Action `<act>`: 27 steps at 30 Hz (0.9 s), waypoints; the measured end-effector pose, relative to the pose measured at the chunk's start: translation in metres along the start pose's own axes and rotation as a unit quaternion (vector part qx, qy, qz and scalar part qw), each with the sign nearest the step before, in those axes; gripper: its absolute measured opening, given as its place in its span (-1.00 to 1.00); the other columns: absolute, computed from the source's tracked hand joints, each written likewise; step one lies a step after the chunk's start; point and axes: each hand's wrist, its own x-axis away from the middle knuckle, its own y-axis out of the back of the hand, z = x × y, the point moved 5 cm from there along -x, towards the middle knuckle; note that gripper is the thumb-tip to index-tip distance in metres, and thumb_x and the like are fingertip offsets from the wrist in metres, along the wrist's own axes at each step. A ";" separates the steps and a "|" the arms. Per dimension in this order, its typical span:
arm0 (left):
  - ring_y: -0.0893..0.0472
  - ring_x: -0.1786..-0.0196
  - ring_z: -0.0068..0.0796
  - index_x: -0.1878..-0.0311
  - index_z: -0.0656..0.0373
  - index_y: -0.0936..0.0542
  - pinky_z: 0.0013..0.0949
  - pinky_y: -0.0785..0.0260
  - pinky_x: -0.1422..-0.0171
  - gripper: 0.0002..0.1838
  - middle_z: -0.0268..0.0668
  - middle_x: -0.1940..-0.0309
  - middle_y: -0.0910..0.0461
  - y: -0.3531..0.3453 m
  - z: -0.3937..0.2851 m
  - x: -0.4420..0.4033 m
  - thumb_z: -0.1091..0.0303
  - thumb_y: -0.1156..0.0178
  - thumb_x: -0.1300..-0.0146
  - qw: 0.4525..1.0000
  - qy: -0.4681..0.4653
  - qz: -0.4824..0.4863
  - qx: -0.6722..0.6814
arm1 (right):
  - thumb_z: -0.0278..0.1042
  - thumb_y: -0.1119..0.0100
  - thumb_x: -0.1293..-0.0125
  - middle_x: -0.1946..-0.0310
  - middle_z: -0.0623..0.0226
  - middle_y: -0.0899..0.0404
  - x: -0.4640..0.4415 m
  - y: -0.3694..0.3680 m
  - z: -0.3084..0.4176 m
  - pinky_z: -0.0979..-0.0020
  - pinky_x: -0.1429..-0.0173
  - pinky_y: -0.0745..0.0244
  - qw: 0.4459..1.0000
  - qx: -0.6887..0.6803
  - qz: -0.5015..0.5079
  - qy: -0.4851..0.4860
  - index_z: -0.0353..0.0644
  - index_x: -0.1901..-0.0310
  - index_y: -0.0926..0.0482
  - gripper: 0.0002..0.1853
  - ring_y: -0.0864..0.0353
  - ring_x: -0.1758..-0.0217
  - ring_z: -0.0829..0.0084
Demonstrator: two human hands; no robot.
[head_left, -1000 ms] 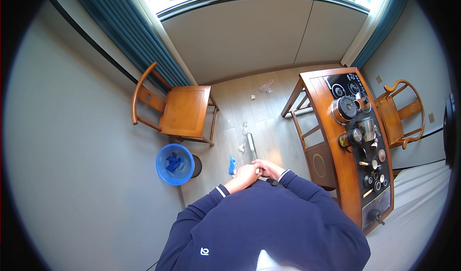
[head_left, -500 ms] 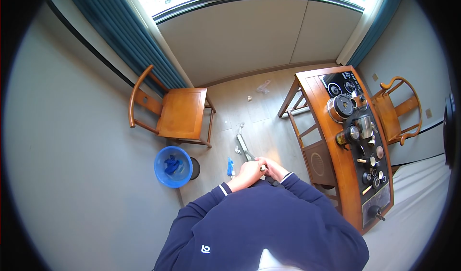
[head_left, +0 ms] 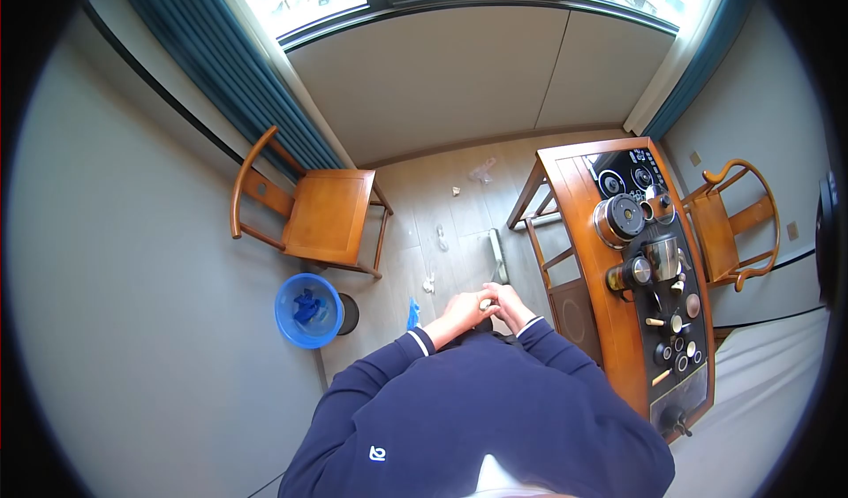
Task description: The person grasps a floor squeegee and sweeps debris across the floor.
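Observation:
My left hand and my right hand are closed together in front of my waist, round the top of an upright handle that looks like a broom's. Below them, the long, narrow pale-grey head of the broom lies on the floor and points toward the window. Most of the handle is hidden under my hands. Left of the head lie a crumpled white scrap and a clear plastic piece. A blue plastic piece is on the floor near my left sleeve.
On the left stand a wooden chair and a blue bucket with blue plastic inside, beside a dark bin. To the right is a wooden tea table bearing kettles and cups, with another chair behind. More litter lies near the window wall.
The broom head has swung right across the floor, toward the tea table, leaving the white scrap and clear plastic to its left. Both hands keep hold; the view has shifted slightly.

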 end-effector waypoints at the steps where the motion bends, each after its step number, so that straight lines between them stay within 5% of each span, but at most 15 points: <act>1: -0.61 0.19 -0.11 0.05 -0.13 -0.55 -0.19 -0.44 0.12 -0.69 -0.17 0.27 -0.63 -0.007 0.002 -0.008 0.07 -0.23 -0.14 1.000 0.006 0.000 0.011 | -0.34 -0.05 -0.24 0.53 0.29 -0.50 -0.013 0.009 0.000 0.41 0.54 -0.36 1.000 -0.021 0.003 0.002 -0.29 0.38 -0.49 -0.82 -0.47 0.57 0.41; 9: -0.61 0.13 -0.18 0.08 -0.06 -0.57 -0.26 -0.43 0.03 -0.74 -0.24 0.22 -0.63 -0.038 0.010 -0.060 0.19 -0.21 -0.16 0.995 -0.009 -0.016 0.101 | -0.40 -0.07 -0.22 0.51 0.19 -0.51 -0.082 0.067 0.005 0.32 0.57 -0.43 0.999 -0.047 0.000 -0.018 -0.33 0.36 -0.47 -0.85 -0.52 0.56 0.29; 12: -0.61 0.11 -0.19 0.08 -0.04 -0.57 -0.27 -0.43 0.02 -0.75 -0.24 0.21 -0.62 -0.040 0.011 -0.070 0.21 -0.21 -0.16 0.995 0.002 -0.010 0.103 | -0.36 0.05 -0.31 0.43 0.15 -0.52 -0.085 0.068 0.011 0.27 0.42 -0.48 0.999 -0.018 0.007 -0.032 -0.31 0.29 -0.44 -0.83 -0.54 0.42 0.25; 15: -0.61 0.12 -0.19 0.08 -0.03 -0.57 -0.27 -0.43 0.03 -0.75 -0.23 0.21 -0.62 -0.040 0.011 -0.074 0.21 -0.21 -0.15 0.995 0.013 -0.014 0.100 | -0.36 0.04 -0.31 0.44 0.15 -0.52 -0.098 0.073 0.008 0.27 0.41 -0.48 0.999 -0.019 0.025 -0.037 -0.31 0.29 -0.44 -0.83 -0.54 0.42 0.24; 18: -0.61 0.13 -0.18 0.09 -0.03 -0.57 -0.26 -0.43 0.04 -0.74 -0.23 0.22 -0.62 -0.039 0.012 -0.077 0.21 -0.21 -0.15 0.995 0.019 -0.021 0.093 | -0.41 -0.06 -0.21 0.55 0.19 -0.50 -0.100 0.069 0.009 0.29 0.61 -0.43 0.997 -0.057 0.013 -0.056 -0.35 0.32 -0.45 -0.85 -0.52 0.58 0.26; 21: -0.61 0.15 -0.17 0.08 -0.03 -0.56 -0.26 -0.43 0.06 -0.74 -0.22 0.23 -0.62 -0.040 0.016 -0.080 0.22 -0.21 -0.14 0.995 0.019 -0.024 0.096 | -0.39 0.07 -0.30 0.44 0.17 -0.52 -0.100 0.065 0.013 0.28 0.39 -0.48 0.996 0.002 0.043 -0.077 -0.30 0.31 -0.45 -0.84 -0.53 0.42 0.26; 27: -0.61 0.16 -0.14 0.05 -0.06 -0.55 -0.25 -0.43 0.06 -0.72 -0.18 0.24 -0.62 -0.031 0.017 -0.077 0.25 -0.21 -0.14 0.994 0.033 -0.043 0.092 | -0.37 -0.03 -0.21 0.48 0.12 -0.56 -0.109 0.055 0.013 0.27 0.49 -0.51 0.994 -0.029 0.049 -0.093 -0.35 0.31 -0.46 -0.82 -0.58 0.52 0.19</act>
